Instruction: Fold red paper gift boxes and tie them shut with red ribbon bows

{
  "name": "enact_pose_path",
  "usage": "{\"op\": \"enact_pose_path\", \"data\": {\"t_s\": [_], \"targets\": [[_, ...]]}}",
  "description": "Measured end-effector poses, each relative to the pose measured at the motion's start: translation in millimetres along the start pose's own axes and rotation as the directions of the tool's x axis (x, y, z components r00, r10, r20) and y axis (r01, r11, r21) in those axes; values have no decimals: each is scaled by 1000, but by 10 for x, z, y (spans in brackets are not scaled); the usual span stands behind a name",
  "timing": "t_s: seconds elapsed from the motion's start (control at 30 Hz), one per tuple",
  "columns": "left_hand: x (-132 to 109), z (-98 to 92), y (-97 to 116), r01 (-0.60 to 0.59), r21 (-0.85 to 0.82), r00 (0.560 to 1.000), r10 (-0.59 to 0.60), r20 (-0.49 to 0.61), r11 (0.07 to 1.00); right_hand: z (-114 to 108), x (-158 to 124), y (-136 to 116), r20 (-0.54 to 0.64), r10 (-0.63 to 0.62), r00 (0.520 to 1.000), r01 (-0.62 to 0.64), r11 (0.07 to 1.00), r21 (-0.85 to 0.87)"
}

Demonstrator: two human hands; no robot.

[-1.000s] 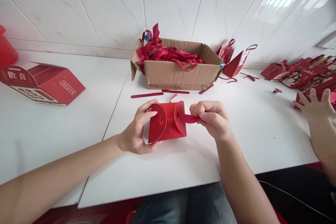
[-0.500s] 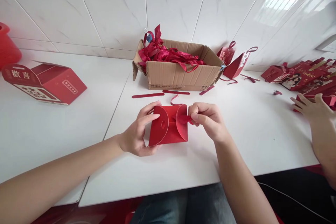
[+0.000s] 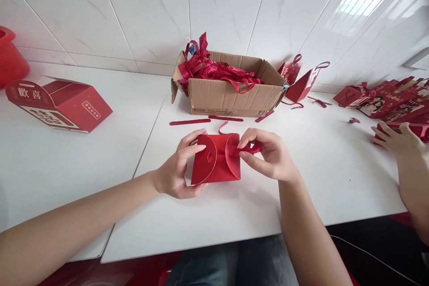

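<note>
Between my hands is a small red cardboard gift box (image 3: 220,170) with rounded flaps, a round hole showing in the left one. My left hand (image 3: 179,163) grips the box's left side, fingers on the flap and thumb below. At the right flap, my right hand (image 3: 268,154) pinches a dark-red ribbon (image 3: 252,148) between thumb and fingers. Part of the ribbon lies over that flap; whether it passes through a hole there I cannot tell. Just behind the box, a thin curl of red ribbon (image 3: 222,128) rests on the table.
An open carton (image 3: 234,98) full of red ribbons stands against the wall. Flat red strips (image 3: 190,122) lie before it. A larger red box (image 3: 80,107) sits left. Finished-looking red boxes (image 3: 380,98) stand right, near another person's hand (image 3: 400,140).
My right hand has shifted its fingers closer to the right flap, and the ribbon's end now runs back into the palm side. My left hand keeps its hold on the box.
</note>
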State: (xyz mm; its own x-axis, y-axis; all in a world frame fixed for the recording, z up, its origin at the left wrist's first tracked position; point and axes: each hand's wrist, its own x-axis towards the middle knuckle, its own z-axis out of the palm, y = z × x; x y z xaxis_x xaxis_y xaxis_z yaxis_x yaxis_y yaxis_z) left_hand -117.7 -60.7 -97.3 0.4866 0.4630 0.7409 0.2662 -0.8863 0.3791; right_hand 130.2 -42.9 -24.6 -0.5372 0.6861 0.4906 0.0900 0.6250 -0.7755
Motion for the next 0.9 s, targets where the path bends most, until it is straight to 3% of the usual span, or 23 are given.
{"op": "enact_pose_path", "data": {"t_s": [0.17, 0.43, 0.7, 0.9], "targets": [[14, -4, 9, -23, 0, 1000, 23, -10, 1000, -26, 11, 5, 4, -61, 998, 61, 997, -48], [-3, 1, -1, 7, -3, 1000, -7, -4, 1000, -19, -4, 38, 0, 35, 999, -35, 998, -60], [19, 6, -18, -73, -23, 997, 73, -29, 997, 31, 42, 52, -38, -149, 988, 144, 984, -107], [41, 7, -20, -112, -33, 993, 111, -39, 993, 140, 43, 32, -63, -112, 992, 104, 988, -112]]}}
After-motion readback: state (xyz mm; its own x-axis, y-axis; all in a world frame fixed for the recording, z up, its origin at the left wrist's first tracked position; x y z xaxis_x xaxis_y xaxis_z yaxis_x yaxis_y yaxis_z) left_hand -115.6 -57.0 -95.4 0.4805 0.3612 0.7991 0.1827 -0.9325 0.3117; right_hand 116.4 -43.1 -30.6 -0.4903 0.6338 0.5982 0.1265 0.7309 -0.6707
